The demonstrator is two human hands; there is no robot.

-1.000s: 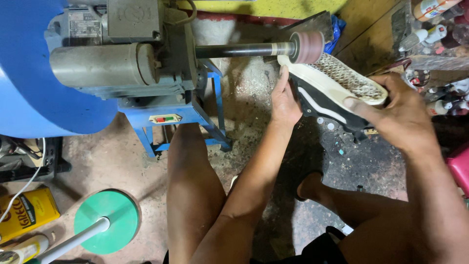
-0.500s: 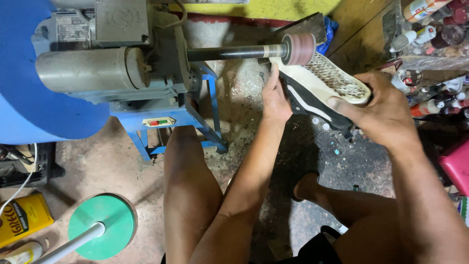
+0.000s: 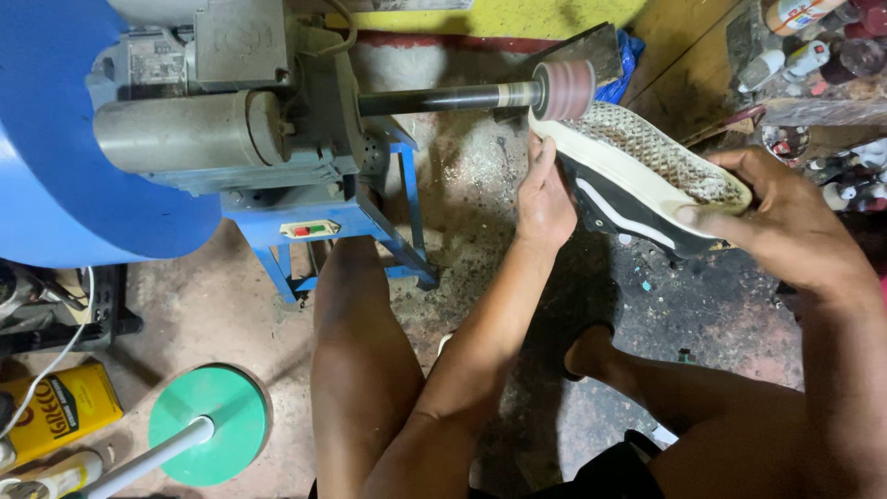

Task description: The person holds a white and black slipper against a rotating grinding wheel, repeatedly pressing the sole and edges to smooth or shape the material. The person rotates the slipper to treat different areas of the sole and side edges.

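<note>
Presently: one black shoe [image 3: 637,189], sole up, gripped at toe by left hand [image 3: 545,199] and at heel by right hand [image 3: 785,222], both closed on it, steadying its pale edge against the pink grinding drum [image 3: 565,90] on the blue-framed machine's [image 3: 277,139] shaft.

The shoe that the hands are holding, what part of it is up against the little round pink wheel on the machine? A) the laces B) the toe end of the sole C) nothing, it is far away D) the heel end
B: the shoe is held sole-up by the left hand and right hand, with its toe-end edge against the pink wheel.
</note>
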